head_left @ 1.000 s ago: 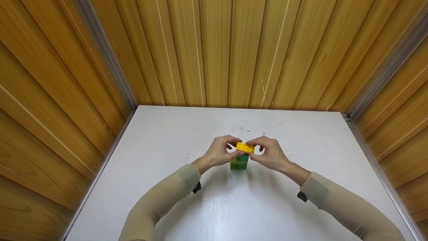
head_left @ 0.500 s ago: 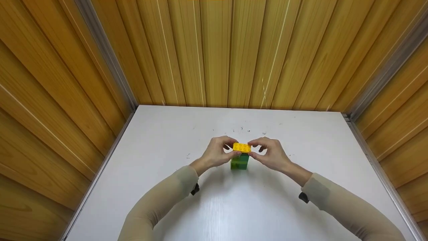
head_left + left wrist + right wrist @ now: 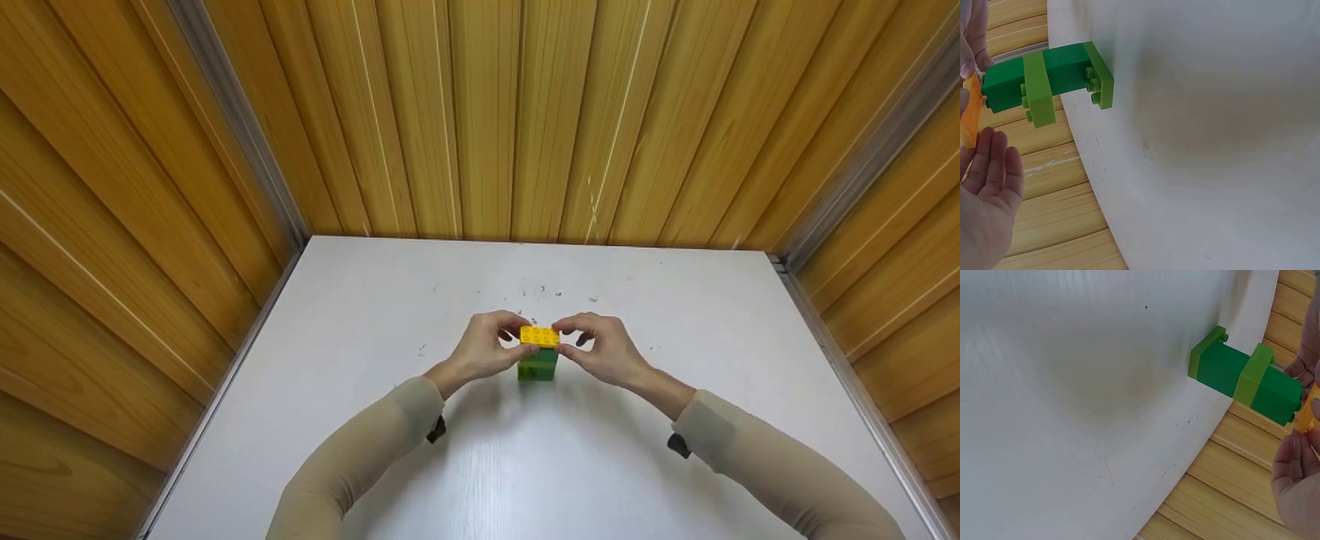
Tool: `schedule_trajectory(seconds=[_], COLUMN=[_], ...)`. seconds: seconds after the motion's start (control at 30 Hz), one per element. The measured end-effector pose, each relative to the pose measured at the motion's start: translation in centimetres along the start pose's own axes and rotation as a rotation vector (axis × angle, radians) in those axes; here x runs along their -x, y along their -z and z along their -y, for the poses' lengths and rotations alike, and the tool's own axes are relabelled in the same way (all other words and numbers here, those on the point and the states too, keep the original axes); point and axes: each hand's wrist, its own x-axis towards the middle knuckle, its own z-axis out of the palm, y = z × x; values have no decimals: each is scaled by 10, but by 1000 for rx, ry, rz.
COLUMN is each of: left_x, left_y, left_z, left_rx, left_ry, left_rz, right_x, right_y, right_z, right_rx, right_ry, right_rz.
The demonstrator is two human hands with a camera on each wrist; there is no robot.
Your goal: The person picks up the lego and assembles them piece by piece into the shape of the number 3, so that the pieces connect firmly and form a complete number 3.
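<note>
A yellow studded brick [image 3: 540, 336] sits atop a stack of green bricks [image 3: 537, 364] standing on the white table [image 3: 480, 450]. My left hand [image 3: 501, 339] pinches the brick's left end and my right hand [image 3: 579, 341] pinches its right end. In the left wrist view the green stack [image 3: 1050, 81], dark and light layers alternating, juts from the table with the yellow brick [image 3: 971, 115] between my fingers [image 3: 994, 169]. The right wrist view shows the same stack [image 3: 1247, 379], the yellow brick's edge [image 3: 1307, 410] and my right fingers [image 3: 1294, 478].
Wooden plank walls [image 3: 480, 112] close in the table at the back and both sides, with metal strips [image 3: 232, 127] in the corners. Small dark specks [image 3: 544, 289] lie on the table behind the stack.
Both hands have brought the yellow brick down and slightly left, level over the green stack. One second ago it was tilted and held a little higher.
</note>
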Motion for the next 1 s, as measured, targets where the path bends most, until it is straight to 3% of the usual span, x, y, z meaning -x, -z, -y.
schedule_trajectory(seconds=[0.3, 0.53, 1.0], left_x=[1, 0, -2], left_y=[-1, -2, -1], left_z=[2, 7, 7], left_rx=[-7, 7, -5], left_ry=[20, -12, 63], left_rz=[22, 27, 53], right_x=[2, 1, -3], right_y=[-2, -2, -1], right_z=[-2, -4, -2], right_rx=[9, 5, -35], right_ry=[-1, 18, -40], right_rz=[15, 14, 46])
